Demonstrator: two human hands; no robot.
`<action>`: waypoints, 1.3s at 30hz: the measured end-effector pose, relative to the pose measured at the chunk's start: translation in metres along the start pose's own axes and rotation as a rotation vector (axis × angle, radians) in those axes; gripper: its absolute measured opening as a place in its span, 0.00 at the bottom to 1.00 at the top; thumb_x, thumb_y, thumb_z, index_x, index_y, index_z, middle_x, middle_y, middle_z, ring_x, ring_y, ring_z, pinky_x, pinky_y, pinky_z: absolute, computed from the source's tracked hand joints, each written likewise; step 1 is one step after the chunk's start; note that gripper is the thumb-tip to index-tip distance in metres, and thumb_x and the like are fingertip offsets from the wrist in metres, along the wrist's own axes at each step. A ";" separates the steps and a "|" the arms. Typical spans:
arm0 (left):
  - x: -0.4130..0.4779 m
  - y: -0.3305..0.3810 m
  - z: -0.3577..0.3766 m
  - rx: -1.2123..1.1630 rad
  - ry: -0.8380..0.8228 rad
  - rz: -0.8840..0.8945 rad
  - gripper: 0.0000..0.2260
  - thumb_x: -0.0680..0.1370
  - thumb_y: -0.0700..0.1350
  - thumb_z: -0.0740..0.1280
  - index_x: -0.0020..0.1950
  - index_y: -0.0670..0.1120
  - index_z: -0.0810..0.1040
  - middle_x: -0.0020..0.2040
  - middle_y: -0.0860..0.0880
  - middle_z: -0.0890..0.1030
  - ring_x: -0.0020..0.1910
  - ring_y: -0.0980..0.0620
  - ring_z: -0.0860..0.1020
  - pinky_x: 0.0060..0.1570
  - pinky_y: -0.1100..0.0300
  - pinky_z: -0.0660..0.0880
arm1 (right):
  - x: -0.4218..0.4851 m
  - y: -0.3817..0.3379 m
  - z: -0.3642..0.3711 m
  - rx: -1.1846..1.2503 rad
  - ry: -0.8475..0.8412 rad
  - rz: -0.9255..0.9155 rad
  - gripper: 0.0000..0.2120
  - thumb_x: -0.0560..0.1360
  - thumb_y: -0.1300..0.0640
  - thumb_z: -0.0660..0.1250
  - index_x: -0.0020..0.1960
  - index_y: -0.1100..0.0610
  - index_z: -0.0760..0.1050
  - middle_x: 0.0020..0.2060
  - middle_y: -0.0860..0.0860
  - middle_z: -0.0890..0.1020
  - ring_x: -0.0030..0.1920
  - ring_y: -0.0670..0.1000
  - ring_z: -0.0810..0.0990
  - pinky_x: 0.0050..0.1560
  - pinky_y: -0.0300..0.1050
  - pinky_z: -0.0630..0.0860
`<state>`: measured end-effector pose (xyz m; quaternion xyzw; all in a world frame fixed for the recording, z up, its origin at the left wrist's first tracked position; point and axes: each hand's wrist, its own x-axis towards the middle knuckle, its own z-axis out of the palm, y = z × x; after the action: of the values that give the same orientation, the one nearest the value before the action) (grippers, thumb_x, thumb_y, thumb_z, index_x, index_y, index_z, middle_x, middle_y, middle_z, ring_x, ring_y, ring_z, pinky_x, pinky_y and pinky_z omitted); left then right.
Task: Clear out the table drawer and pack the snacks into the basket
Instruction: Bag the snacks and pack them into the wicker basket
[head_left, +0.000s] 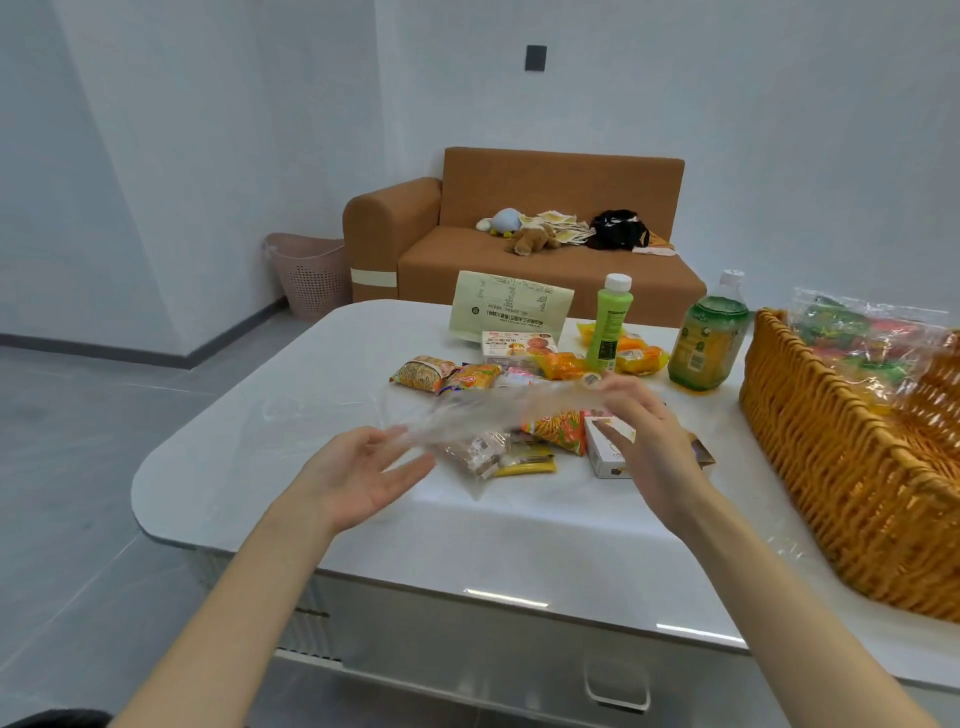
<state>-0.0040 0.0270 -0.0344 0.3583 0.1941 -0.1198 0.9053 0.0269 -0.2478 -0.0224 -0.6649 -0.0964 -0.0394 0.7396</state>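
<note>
White walls and a brown sofa (545, 260) stand behind the white table (260, 467). The snacks (467, 376) lie in a heap in the middle of the table, out in the open where they are easy to grab. A green bottle (608, 327) and a round bottle (709, 343) stand at the far edge, behind the heap. The basket (831, 467) sits at the right edge, close to the heap, so each snack needs only a short trip. A see-through pack of sweets (872, 338) pokes up out of it. The drawer (519, 665) in the table's near side looks closed.

Both hands are up over the heap with a clear bag (483, 410) stretched between them. The left hand (363, 467) is palm up with fingers almost straight, and the bag's end rests on its fingertips. The right hand (649, 436) is spread wide. The bag's other end is at its fingertips, but it is too blurry to tell if they pinch it. I think the person is pulling the bag flat to see what it is.
</note>
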 end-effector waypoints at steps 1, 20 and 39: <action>0.002 0.002 -0.003 -0.003 0.014 0.037 0.13 0.79 0.34 0.57 0.62 0.38 0.72 0.64 0.40 0.78 0.55 0.35 0.79 0.45 0.43 0.79 | 0.002 0.004 -0.005 -0.160 0.048 -0.007 0.11 0.76 0.64 0.64 0.41 0.50 0.79 0.60 0.43 0.75 0.67 0.47 0.70 0.71 0.56 0.64; -0.003 -0.003 -0.018 1.096 -0.046 0.144 0.20 0.72 0.43 0.74 0.61 0.58 0.76 0.55 0.56 0.83 0.57 0.56 0.80 0.55 0.59 0.74 | 0.006 0.025 -0.015 0.010 0.059 0.468 0.04 0.79 0.63 0.62 0.52 0.63 0.74 0.53 0.57 0.83 0.48 0.56 0.84 0.50 0.47 0.78; 0.002 -0.016 0.015 0.599 -0.016 0.444 0.14 0.80 0.53 0.60 0.60 0.48 0.78 0.51 0.51 0.85 0.47 0.47 0.84 0.47 0.57 0.81 | -0.019 0.003 0.009 0.202 -0.613 0.604 0.16 0.76 0.57 0.64 0.61 0.63 0.76 0.62 0.58 0.79 0.62 0.61 0.78 0.65 0.67 0.70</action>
<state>-0.0043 0.0047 -0.0346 0.6398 0.0608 0.0253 0.7657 0.0082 -0.2401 -0.0285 -0.5685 -0.1159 0.3874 0.7165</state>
